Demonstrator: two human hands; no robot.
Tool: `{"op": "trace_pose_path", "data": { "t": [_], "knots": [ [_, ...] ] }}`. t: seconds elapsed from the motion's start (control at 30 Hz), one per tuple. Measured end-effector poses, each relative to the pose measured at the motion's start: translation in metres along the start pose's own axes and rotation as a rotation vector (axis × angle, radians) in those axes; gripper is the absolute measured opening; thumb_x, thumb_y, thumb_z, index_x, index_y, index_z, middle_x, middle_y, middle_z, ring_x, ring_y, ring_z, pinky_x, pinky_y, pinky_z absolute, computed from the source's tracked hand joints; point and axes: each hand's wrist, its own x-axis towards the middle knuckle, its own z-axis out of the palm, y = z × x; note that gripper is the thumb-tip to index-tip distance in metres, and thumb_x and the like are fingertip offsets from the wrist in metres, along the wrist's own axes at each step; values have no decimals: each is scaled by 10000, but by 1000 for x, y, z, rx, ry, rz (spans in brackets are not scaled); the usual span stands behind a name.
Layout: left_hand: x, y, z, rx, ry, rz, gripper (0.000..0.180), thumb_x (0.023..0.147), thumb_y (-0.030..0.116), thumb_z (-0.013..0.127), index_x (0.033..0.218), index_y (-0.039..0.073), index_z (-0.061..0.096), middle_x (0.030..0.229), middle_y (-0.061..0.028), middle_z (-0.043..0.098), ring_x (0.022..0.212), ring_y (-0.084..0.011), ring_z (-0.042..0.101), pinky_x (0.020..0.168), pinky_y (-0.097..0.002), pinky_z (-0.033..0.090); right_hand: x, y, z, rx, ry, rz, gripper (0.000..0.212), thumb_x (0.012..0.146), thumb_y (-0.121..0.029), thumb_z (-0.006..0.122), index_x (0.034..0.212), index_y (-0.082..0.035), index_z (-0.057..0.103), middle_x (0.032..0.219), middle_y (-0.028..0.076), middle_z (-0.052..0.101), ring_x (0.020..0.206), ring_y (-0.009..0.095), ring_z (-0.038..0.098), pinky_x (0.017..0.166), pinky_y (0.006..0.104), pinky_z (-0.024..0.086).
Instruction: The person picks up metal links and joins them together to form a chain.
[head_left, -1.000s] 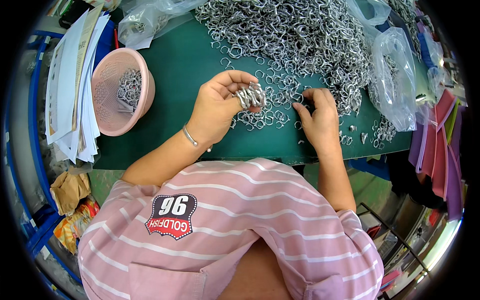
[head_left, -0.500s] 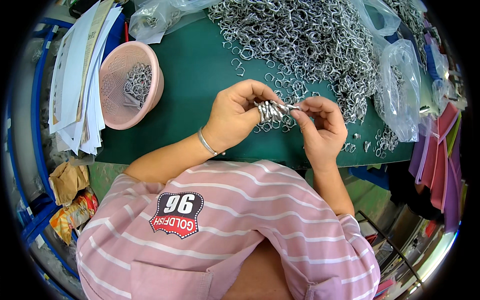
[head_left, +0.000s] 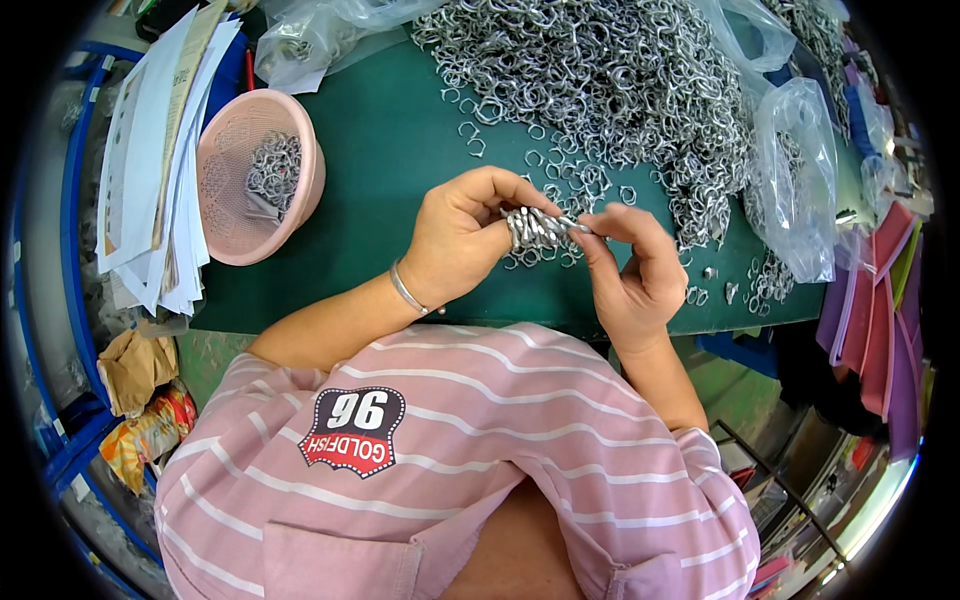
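Note:
A row of silvery metal rings (head_left: 533, 232), packed side by side, is held over the near part of the green table. My left hand (head_left: 455, 235) is closed around its left end, thumb and fingers pressing the rings together. At the row's right end, my right hand (head_left: 640, 272) pinches a metal ring between thumb and forefinger; the fingertips partly hide it. Beyond my hands rises a large heap of similar open metal rings (head_left: 620, 75), with loose ones scattered along its near edge.
A pink plastic basket (head_left: 312, 190) with some rings inside stands at the left, beside a stack of papers (head_left: 150, 160). Clear plastic bags (head_left: 797, 180) lie around the heap. Several loose rings (head_left: 768, 285) rest near the right front edge of the green table (head_left: 370, 130).
My right hand has shifted slightly left and down, its forefinger now more bent over the row's end. My left hand and the rings have moved slightly left.

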Motion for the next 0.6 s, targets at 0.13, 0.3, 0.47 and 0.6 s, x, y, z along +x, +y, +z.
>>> {"op": "trace_pose_path", "data": {
  "t": [0.13,0.3,0.47,0.6],
  "knots": [
    [-1,-4,-7,-85,72,-58,172,799,-104,563,950,-22,565,919,-127,649,849,-162,631,748,-275,520,23,-6,2,57,8,220,111,742,44,691,847,19,664,794,105,634,679,139,594,594,223,472],
    [1,-4,-7,-12,155,-87,255,744,-149,510,948,-14,584,870,-70,632,811,-116,610,684,-241,502,72,-41,42,562,-317,414,193,835,12,619,1025,50,619,952,108,633,797,139,625,681,236,507],
    [-6,12,-11,137,228,-104,251,738,-153,509,937,-18,582,887,-73,634,825,-123,612,699,-251,507,89,-53,79,703,-358,286,308,901,-33,534,1197,50,521,1129,148,599,1000,199,603,830,287,501],
    [-4,0,-36,-121,268,-56,197,792,-62,598,982,-22,567,883,-85,639,779,-146,628,669,-246,516,71,-14,63,697,-243,587,315,934,-120,500,1212,29,504,1152,133,576,1072,199,554,891,310,462]
  ]
}}
